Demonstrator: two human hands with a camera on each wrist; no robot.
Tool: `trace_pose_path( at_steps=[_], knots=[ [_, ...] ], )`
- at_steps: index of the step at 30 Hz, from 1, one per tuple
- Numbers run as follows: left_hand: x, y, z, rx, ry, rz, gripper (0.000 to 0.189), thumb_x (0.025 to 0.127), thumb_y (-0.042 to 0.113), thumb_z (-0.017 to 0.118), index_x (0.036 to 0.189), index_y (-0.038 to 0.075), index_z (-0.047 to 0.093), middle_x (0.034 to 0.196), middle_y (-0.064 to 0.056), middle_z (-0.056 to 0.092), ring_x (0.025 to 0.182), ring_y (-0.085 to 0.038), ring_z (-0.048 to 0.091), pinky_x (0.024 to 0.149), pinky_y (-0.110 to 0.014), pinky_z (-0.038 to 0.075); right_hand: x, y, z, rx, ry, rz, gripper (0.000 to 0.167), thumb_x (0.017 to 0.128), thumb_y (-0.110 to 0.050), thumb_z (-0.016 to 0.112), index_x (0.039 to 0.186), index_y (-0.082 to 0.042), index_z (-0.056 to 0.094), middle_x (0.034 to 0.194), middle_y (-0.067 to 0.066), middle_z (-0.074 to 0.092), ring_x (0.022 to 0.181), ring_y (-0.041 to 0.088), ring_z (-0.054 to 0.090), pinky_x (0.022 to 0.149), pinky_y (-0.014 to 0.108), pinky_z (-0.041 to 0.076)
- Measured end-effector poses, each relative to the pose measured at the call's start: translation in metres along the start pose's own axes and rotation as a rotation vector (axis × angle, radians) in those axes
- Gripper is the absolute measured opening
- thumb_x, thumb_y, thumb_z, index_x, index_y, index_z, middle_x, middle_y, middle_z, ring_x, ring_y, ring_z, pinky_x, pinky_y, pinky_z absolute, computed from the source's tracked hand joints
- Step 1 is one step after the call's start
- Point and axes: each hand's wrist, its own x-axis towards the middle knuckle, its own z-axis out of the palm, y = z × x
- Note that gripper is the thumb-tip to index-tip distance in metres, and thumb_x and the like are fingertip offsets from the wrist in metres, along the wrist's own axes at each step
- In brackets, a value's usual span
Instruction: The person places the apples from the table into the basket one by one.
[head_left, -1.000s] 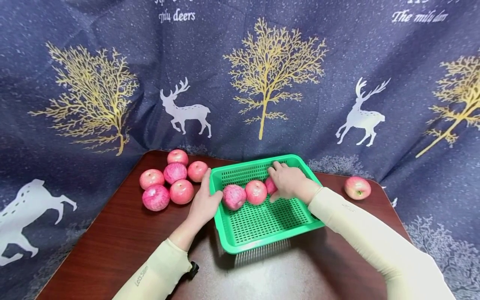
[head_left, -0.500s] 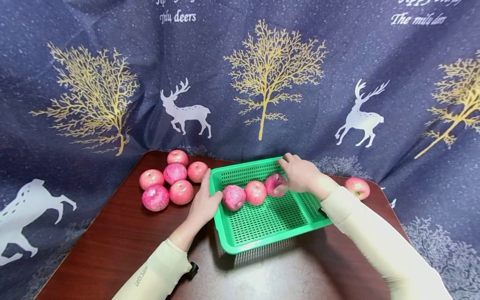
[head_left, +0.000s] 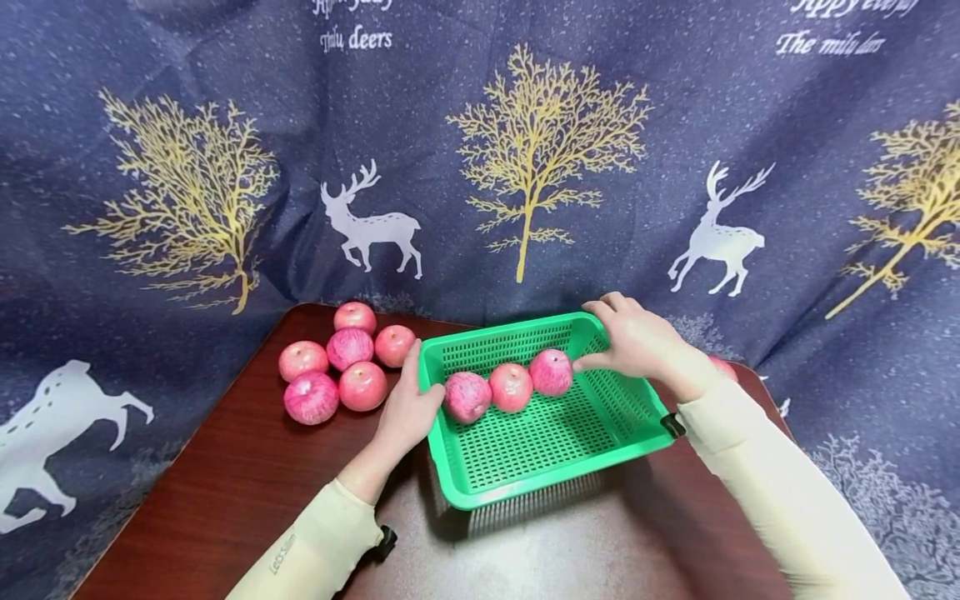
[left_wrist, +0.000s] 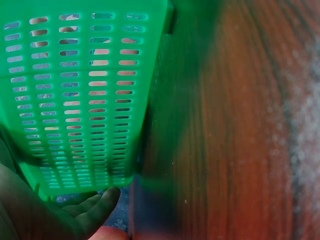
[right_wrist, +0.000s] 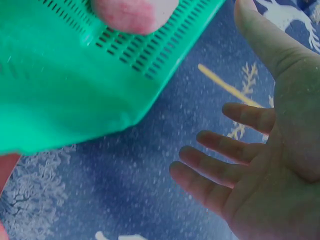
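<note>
A green plastic basket (head_left: 551, 493) with slotted walls is in the middle of the table in the head view. Three red apples lie in a row in it: a left apple (head_left: 468, 397), a middle apple (head_left: 512, 387) and a right apple (head_left: 551, 372). My left hand (head_left: 408, 408) grips the basket's left side, thumb over the rim; the left wrist view shows its fingers (left_wrist: 102, 207) by the outer wall. My right hand (head_left: 637, 337) is at the far right corner, thumb close to the right apple. In the right wrist view its fingers (right_wrist: 220, 172) are spread and hold nothing.
Several more red apples (head_left: 350, 348) sit grouped on the dark wood table (head_left: 247, 467), left of the basket. Another apple (head_left: 724, 369) at the far right is mostly hidden by my right arm. A dark blue cloth (head_left: 465, 208) with trees and deer hangs behind the table.
My right hand has let go of the right apple and moved right, out to the basket's far right corner. The apple stays in the row. My left hand has kept its place.
</note>
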Motion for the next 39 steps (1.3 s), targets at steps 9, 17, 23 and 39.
trace_pose_path(
  at_steps=[9,17,23,39],
  knots=[
    [0.001,-0.002,0.002,0.000,0.006,0.019,0.092,0.102,0.023,0.063,0.181,0.020,0.015,0.172,-0.022,0.045,0.140,-0.045,0.060,0.116,-0.064,0.045,-0.017,0.024,-0.010,0.037,-0.001,0.088,0.105,0.086,-0.062,0.091,0.162,-0.002,0.051,0.150,0.026,0.051,0.133,0.048,0.056,0.097,0.070,0.053],
    [0.000,-0.003,0.002,0.007,0.009,0.014,0.092,0.102,0.023,0.064,0.180,0.020,0.016,0.173,-0.022,0.043,0.143,-0.046,0.057,0.118,-0.065,0.043,-0.032,0.038,-0.016,0.067,0.023,0.154,0.107,0.086,-0.062,0.092,0.164,-0.004,0.048,0.157,0.028,0.046,0.139,0.054,0.052,0.101,0.076,0.049],
    [0.001,-0.003,0.002,0.011,0.011,0.014,0.091,0.102,0.023,0.063,0.180,0.020,0.017,0.172,-0.023,0.045,0.141,-0.047,0.059,0.117,-0.065,0.044,-0.040,0.051,-0.013,0.096,0.030,0.193,0.107,0.086,-0.058,0.093,0.164,-0.002,0.047,0.158,0.031,0.045,0.141,0.055,0.048,0.106,0.076,0.045],
    [0.005,-0.013,0.005,0.024,0.034,0.064,0.090,0.099,0.026,0.062,0.179,0.021,0.021,0.166,-0.028,0.050,0.131,-0.050,0.064,0.109,-0.065,0.049,-0.062,0.080,0.003,0.088,0.010,0.263,0.112,0.087,-0.066,0.089,0.164,0.002,0.044,0.154,0.035,0.045,0.142,0.057,0.046,0.107,0.076,0.044]
  ],
)
